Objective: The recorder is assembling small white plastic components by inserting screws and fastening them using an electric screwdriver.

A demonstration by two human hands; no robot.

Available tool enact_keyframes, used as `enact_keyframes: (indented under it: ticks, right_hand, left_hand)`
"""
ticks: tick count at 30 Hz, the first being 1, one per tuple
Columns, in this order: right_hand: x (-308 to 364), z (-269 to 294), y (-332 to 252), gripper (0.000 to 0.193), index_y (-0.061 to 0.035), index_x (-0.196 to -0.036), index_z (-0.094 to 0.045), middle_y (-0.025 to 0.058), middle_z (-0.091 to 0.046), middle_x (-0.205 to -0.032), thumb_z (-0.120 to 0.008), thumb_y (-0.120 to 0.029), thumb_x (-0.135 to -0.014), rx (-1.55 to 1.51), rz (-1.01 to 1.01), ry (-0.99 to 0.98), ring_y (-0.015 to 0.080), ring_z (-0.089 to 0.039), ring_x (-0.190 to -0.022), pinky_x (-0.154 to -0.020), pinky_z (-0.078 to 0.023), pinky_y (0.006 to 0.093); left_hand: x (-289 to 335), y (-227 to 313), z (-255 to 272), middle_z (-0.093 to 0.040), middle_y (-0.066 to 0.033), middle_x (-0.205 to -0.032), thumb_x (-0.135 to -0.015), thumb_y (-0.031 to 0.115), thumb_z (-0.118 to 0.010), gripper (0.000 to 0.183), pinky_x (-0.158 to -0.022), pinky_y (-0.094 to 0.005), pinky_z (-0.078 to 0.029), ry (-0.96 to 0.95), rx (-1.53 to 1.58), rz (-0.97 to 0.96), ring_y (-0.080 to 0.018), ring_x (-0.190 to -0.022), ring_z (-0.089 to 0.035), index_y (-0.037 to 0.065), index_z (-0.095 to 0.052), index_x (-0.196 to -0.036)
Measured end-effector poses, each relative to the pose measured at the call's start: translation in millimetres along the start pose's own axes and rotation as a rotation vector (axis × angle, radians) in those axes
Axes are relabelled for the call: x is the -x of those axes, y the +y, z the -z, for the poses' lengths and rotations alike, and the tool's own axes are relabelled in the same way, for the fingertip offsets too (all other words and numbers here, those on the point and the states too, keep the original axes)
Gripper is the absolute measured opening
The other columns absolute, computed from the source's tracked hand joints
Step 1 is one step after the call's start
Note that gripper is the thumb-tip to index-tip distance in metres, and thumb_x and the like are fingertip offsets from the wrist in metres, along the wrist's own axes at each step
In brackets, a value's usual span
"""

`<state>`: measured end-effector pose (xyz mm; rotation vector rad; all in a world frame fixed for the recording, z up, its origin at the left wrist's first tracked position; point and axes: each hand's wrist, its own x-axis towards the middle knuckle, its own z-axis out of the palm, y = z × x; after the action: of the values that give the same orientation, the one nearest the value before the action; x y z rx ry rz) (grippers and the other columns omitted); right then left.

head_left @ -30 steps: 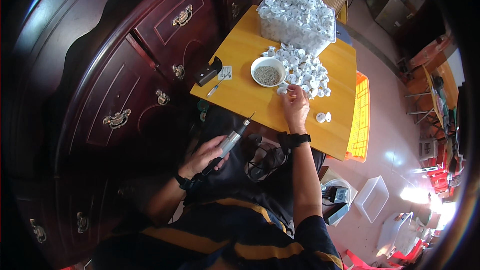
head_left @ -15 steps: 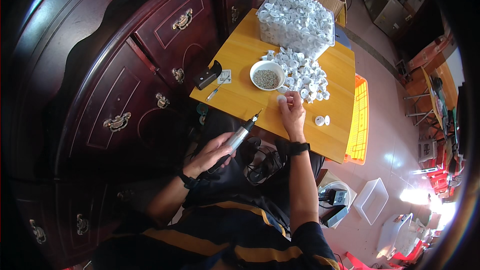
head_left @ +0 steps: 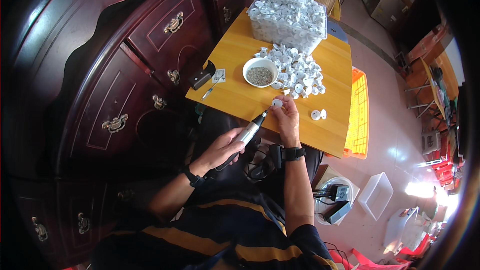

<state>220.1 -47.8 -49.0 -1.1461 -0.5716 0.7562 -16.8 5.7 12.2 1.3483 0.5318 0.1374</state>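
Observation:
My left hand (head_left: 225,149) is wrapped round a silver and black electric screwdriver (head_left: 249,131), tilted up and to the right. Its tip meets, or nearly meets, a small round white plastic part (head_left: 277,103). That part is pinched between the fingers of my right hand (head_left: 287,115), just over the table's near edge. Beyond it stands a white bowl (head_left: 247,65) full of small metal pieces, likely screws. A loose heap of similar white plastic parts (head_left: 299,75) lies beside the bowl. Two more white pieces (head_left: 316,115) rest apart, to the right of my right hand.
A clear bin (head_left: 287,32) piled with white parts stands at the back of the wooden table (head_left: 225,102). Near the left edge are a black holder (head_left: 201,78) and a thin screwdriver (head_left: 208,93). A dark drawer cabinet (head_left: 165,25) borders the left; a yellow crate (head_left: 358,115), the right.
The electric screwdriver has moved up and right toward my right hand. My right hand has drawn slightly nearer, bringing the white part to the screwdriver's tip. The whole view has shifted a little.

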Motion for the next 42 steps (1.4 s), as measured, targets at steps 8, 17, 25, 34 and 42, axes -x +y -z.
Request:
enact_keyframes:
  ticks: [8, 17, 25, 34, 42]
  right_hand:
    - [-1.2, -1.3, 1.1, 0.023, -0.0031, -0.114, -0.061, 0.0019, -0.063, -0.100, -0.063, 0.002, -0.092, 0.052, 0.017, -0.001, 0.0092, -0.064, -0.088, -0.079, -0.051, 0.0219]
    - [-0.9, -1.7, 1.0, 0.022, -0.0025, -0.113, -0.062, 0.0011, -0.064, -0.099, -0.065, 0.000, -0.091, 0.124, 0.026, 0.021, 0.0082, -0.063, -0.088, -0.079, -0.051, 0.0222]
    - [0.9, -5.2, -0.8, 0.021, -0.0016, -0.112, -0.062, 0.0004, -0.064, -0.098, -0.064, 0.001, -0.091, 0.118, 0.016, 0.022, 0.0081, -0.063, -0.088, -0.080, -0.051, 0.0224]
    - [1.0, -4.7, 1.1, 0.018, -0.0013, -0.109, -0.063, 0.0010, -0.065, -0.096, -0.064, 0.001, -0.091, 0.109, 0.027, 0.033, 0.0077, -0.064, -0.087, -0.078, -0.051, 0.0212]
    - [1.1, -5.5, 0.0, 0.018, -0.0011, -0.109, -0.064, 0.0003, -0.066, -0.095, -0.064, 0.002, -0.091, 0.127, 0.017, 0.035, 0.0069, -0.064, -0.085, -0.076, -0.051, 0.0205]
  left_hand:
    - [-5.6, 0.9, -0.1, -0.058, -0.0038, -0.093, -0.099, 0.030, -0.054, 0.055, -0.058, -0.0213, -0.048, 0.021, -0.035, 0.000, -0.0064, -0.069, -0.056, 0.002, -0.039, -0.144]
    - [-10.4, -1.4, 0.2, -0.058, -0.0042, -0.092, -0.098, 0.029, -0.054, 0.055, -0.058, -0.0214, -0.048, 0.027, -0.035, 0.002, -0.0068, -0.068, -0.057, 0.001, -0.039, -0.144]
    - [-10.7, -4.4, 3.3, -0.058, -0.0040, -0.090, -0.098, 0.030, -0.054, 0.056, -0.058, -0.0216, -0.048, 0.027, -0.030, -0.003, -0.0070, -0.068, -0.056, 0.001, -0.039, -0.144]
    - [-9.8, -3.4, 1.9, -0.058, -0.0036, -0.090, -0.098, 0.030, -0.054, 0.056, -0.058, -0.0216, -0.048, 0.026, -0.015, -0.004, -0.0070, -0.068, -0.057, 0.001, -0.039, -0.143]
    - [-10.8, -3.2, 2.5, -0.058, -0.0037, -0.092, -0.099, 0.030, -0.054, 0.056, -0.057, -0.0217, -0.049, 0.019, -0.028, 0.006, -0.0072, -0.068, -0.057, 0.000, -0.039, -0.143]
